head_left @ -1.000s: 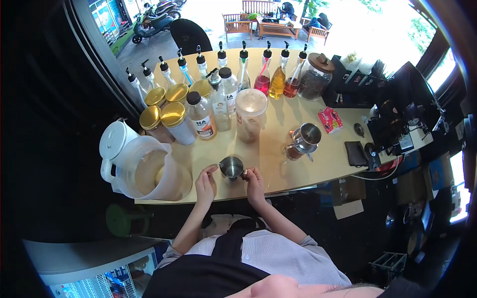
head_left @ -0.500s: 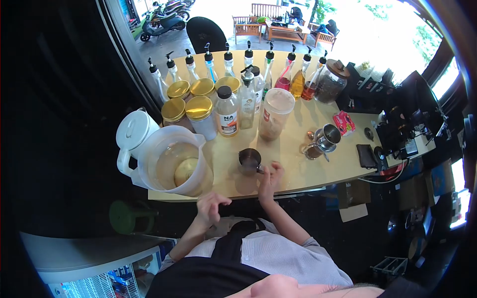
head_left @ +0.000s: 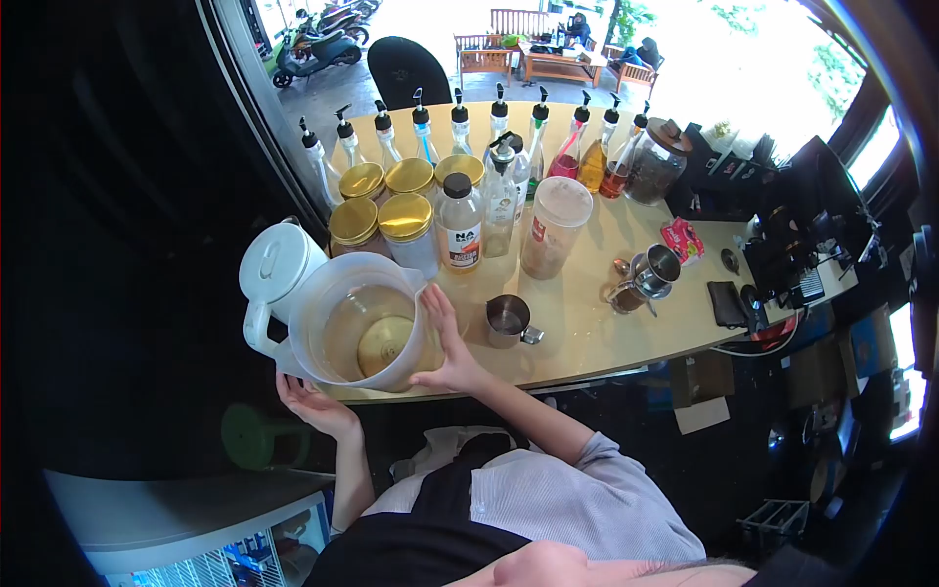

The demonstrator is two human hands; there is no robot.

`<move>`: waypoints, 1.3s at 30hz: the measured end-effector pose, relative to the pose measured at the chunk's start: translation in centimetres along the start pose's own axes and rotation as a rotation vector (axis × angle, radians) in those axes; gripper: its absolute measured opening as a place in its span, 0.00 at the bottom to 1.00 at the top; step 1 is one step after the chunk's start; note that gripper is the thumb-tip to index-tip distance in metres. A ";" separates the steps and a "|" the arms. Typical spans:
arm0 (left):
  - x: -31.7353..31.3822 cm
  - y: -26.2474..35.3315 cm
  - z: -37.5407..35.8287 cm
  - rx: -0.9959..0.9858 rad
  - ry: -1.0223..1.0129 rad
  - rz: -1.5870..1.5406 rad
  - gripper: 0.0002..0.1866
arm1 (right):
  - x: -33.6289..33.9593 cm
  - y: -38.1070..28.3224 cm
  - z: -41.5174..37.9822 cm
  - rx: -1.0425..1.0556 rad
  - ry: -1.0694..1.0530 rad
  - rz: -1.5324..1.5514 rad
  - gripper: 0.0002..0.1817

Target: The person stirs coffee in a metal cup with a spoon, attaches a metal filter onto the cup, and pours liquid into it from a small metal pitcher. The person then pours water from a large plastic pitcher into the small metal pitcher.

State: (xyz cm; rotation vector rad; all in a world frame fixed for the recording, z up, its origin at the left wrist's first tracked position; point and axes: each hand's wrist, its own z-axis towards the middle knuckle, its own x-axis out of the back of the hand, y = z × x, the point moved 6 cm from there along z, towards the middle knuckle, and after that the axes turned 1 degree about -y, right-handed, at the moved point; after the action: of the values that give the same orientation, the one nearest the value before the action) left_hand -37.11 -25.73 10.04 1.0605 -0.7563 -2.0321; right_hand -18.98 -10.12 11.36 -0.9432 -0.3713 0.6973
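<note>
A large translucent plastic pitcher (head_left: 344, 271), with some pale liquid in the bottom, stands near the table's left front edge. My right hand (head_left: 452, 354) lies against its right side, thumb and fingers spread apart. At its lower left, my left hand (head_left: 321, 405) is beside the handle, palm up and fingers loosely extended. To the right of my right hand a small metal pitcher (head_left: 508, 322) stands upright, its handle pointing right, untouched. A white lidded jug (head_left: 278, 262) stands directly behind the plastic pitcher's left side.
Gold-lidded jars (head_left: 408, 217), a black-capped bottle (head_left: 460, 225) and a tall plastic container (head_left: 556, 230) stand behind. Several pump bottles (head_left: 539, 147) line the back. A metal drip filter on a glass cup (head_left: 646, 279), a pink packet (head_left: 682, 241) and a black pouch (head_left: 727, 304) lie to the right.
My right hand has let go of the small metal pitcher's handle and moved left to the plastic pitcher. My left hand has moved left and opened beside its handle.
</note>
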 end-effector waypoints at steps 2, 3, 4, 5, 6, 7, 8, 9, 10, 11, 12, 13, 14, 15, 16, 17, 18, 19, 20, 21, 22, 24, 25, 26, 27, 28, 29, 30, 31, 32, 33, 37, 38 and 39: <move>0.5 -1.5 0.3 0.065 -0.022 -0.069 0.29 | -0.6 0.2 0.3 -0.043 -0.002 0.091 0.72; 1.6 -3.6 0.5 0.208 -0.007 0.012 0.27 | -1.1 -0.1 0.3 -0.063 -0.028 0.005 0.74; 2.1 -4.6 0.7 0.352 0.007 0.096 0.25 | -1.4 -0.3 0.3 -0.086 -0.054 -0.080 0.75; 2.1 -4.9 1.2 0.357 0.001 0.096 0.25 | -1.5 -0.3 0.2 -0.089 -0.047 -0.083 0.75; 1.7 -4.8 2.0 0.262 -0.068 0.243 0.21 | -1.7 -0.2 0.1 -0.103 -0.057 -0.120 0.75; 0.7 -4.2 2.6 0.165 -0.137 0.388 0.18 | -1.8 -0.2 0.0 -0.117 -0.066 -0.157 0.75; 0.3 -3.9 2.8 0.170 -0.144 0.385 0.18 | -1.9 -0.3 -0.1 -0.120 -0.060 -0.162 0.75; -0.3 -3.2 3.0 0.140 -0.156 0.400 0.15 | -2.0 -0.3 -0.2 -0.142 -0.062 -0.170 0.75; -0.8 -2.8 3.2 0.108 -0.166 0.413 0.13 | -2.1 -0.3 -0.3 -0.161 -0.065 -0.179 0.75; -1.0 -2.8 3.3 0.108 -0.171 0.407 0.13 | -2.2 -0.3 -0.4 -0.159 -0.060 -0.184 0.75; -1.2 -2.4 3.4 0.026 -0.188 0.427 0.12 | -2.4 -0.4 -0.6 -0.154 -0.055 -0.188 0.75; -1.5 -1.9 3.3 -0.056 -0.205 0.445 0.12 | -2.5 -0.4 -0.8 -0.149 -0.051 -0.193 0.74; -2.0 -1.2 3.4 -0.100 -0.238 0.466 0.14 | -2.5 -0.5 -1.0 -0.148 -0.047 -0.198 0.74; -1.7 -1.4 3.4 -0.098 -0.242 0.462 0.14 | -2.6 -0.5 -1.2 -0.151 -0.043 -0.190 0.74; -1.3 -1.8 3.5 -0.086 -0.261 0.503 0.14 | -2.7 -0.5 -1.4 -0.155 -0.040 -0.181 0.74; -0.9 -2.2 3.6 -0.075 -0.279 0.545 0.14 | -2.7 -0.6 -1.5 -0.157 -0.038 -0.181 0.74; -0.4 -2.8 3.6 -0.036 -0.251 0.543 0.14 | -2.8 -0.6 -1.6 -0.171 -0.046 -0.161 0.74; -0.7 -2.3 3.6 -0.034 -0.255 0.545 0.14 | -2.9 -0.5 -1.7 -0.185 -0.054 -0.141 0.73; -1.1 -1.4 3.6 -0.053 -0.264 0.599 0.13 | -3.0 -0.7 -1.8 -0.186 -0.052 -0.141 0.73; -1.4 -0.8 3.7 -0.072 -0.271 0.653 0.12 | -3.0 -0.8 -2.0 -0.192 -0.044 -0.104 0.73; -1.5 -0.7 3.8 -0.071 -0.271 0.655 0.12 | -3.1 -0.8 -2.1 -0.199 -0.039 -0.067 0.73; -2.1 0.5 3.7 -0.278 -0.274 0.653 0.09 | -3.1 -0.8 -2.1 -0.182 -0.031 -0.033 0.72; -1.7 0.1 3.8 -0.279 -0.272 0.657 0.09 | -3.1 -0.9 -2.1 -0.164 -0.019 0.000 0.72; -0.6 -0.9 4.1 -0.199 -0.209 0.635 0.10 | -3.1 -0.8 -2.2 -0.163 -0.021 0.003 0.72; 0.3 -1.6 4.3 -0.120 -0.147 0.612 0.13 | -3.1 -0.7 -2.3 -0.174 -0.026 0.012 0.72; -0.1 -1.2 4.4 -0.124 -0.147 0.612 0.13 | -3.1 -0.6 -2.4 -0.185 -0.029 0.021 0.73; 0.0 -1.4 4.4 0.017 -0.073 0.462 0.15 | -3.1 -0.6 -2.5 -0.183 -0.028 0.022 0.73; 0.0 -1.7 4.3 0.155 0.000 0.310 0.17 | -3.1 -0.8 -2.5 -0.172 -0.017 0.034 0.73; -0.3 -1.6 4.2 0.153 -0.002 0.310 0.17 | -3.0 -0.9 -2.5 -0.162 -0.007 0.047 0.73; -0.4 -1.4 4.1 0.166 0.034 0.311 0.17 | -3.0 -1.1 -2.5 -0.160 -0.005 0.049 0.73; -0.4 -1.4 4.0 0.179 0.071 0.311 0.18 | -2.9 -1.2 -2.5 -0.168 -0.008 0.070 0.73; -0.7 -1.2 3.5 0.248 0.106 0.311 0.18 | -2.8 -0.8 -2.8 -0.156 -0.015 0.087 0.72; -0.9 -0.8 3.4 0.253 0.114 0.349 0.18 | -2.7 -0.6 -2.9 -0.157 -0.017 0.088 0.72; -1.0 -0.6 3.4 0.257 0.121 0.387 0.18 | -2.7 -0.4 -3.0 -0.173 -0.017 0.112 0.71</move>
State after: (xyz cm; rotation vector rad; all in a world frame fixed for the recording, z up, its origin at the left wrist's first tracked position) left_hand -39.78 -24.00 11.65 1.0701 -1.0868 -1.5591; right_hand -19.09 -14.01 10.01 -1.1286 -0.4008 0.7845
